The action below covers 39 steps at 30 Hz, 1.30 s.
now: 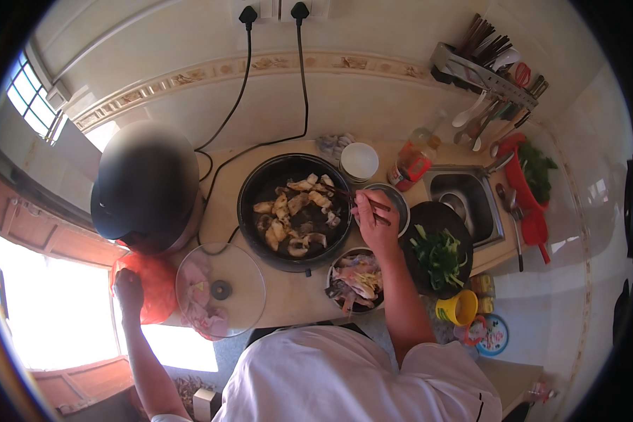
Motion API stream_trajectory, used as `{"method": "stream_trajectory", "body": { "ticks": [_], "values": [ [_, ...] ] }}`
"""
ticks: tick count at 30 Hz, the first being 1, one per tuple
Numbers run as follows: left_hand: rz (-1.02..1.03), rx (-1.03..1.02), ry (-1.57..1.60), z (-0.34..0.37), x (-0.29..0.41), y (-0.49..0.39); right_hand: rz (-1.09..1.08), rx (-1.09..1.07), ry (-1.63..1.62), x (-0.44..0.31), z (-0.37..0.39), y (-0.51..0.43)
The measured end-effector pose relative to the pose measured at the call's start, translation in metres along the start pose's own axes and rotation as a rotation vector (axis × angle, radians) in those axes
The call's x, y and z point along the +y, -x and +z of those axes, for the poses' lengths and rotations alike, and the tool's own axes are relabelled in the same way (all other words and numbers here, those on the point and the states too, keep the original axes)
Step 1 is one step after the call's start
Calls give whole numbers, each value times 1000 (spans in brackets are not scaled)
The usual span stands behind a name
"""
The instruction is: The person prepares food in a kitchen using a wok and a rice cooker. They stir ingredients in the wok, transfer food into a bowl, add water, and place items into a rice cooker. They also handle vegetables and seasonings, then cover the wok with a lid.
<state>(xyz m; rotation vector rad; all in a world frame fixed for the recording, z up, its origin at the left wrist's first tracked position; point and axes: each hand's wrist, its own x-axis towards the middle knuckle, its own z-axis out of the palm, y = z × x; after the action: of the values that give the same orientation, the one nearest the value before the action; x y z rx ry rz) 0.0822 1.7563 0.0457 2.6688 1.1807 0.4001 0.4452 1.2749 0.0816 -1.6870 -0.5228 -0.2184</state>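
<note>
In my right hand (378, 221) I hold dark wooden chopsticks (343, 193), their tips over the right side of a black electric pan (244, 237). Browned pieces of fish or meat (279, 207) are spread across the pan. Below my right forearm's inner side stands a bowl of raw pieces (356, 282), which look like fish with yellow shreds on top. My left hand (129, 287) is at a red plastic bag (158, 290), fingers curled; whether it grips the bag is unclear. Between them a glass lid (242, 295) with a black knob lies over a pinkish cloth (195, 285).
A large dark pot-like appliance (147, 195) stands at the left. Right of the pan are stacked white bowls (360, 161), a metal bowl (404, 208), a red-labelled bottle (412, 161), cut greens on a round dark board (419, 287), and a sink (485, 211). Black power cords (264, 143) run behind.
</note>
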Motion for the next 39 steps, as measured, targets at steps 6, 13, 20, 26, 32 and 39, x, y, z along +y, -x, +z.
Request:
{"method": "stream_trajectory", "body": {
  "ticks": [6, 13, 20, 26, 32, 39],
  "values": [
    [11, 24, 23, 5, -11, -6, 33, -86, -15, 18, 6, 15],
    [96, 89, 44, 7, -17, 1, -11, -46, -24, 11, 17, -3],
    [72, 60, 62, 6, -12, -4, 89, -76, -209, 46, 61, -25],
    [23, 30, 21, 4, -16, 2, 163, -72, -170, 28, 34, -27],
    [-1, -37, 30, 6, -21, -1, 176, 65, -164, 30, -9, -27],
    [50, 34, 108, 10, -21, 1, 255, 122, -170, 17, -6, -5]
  ]
}}
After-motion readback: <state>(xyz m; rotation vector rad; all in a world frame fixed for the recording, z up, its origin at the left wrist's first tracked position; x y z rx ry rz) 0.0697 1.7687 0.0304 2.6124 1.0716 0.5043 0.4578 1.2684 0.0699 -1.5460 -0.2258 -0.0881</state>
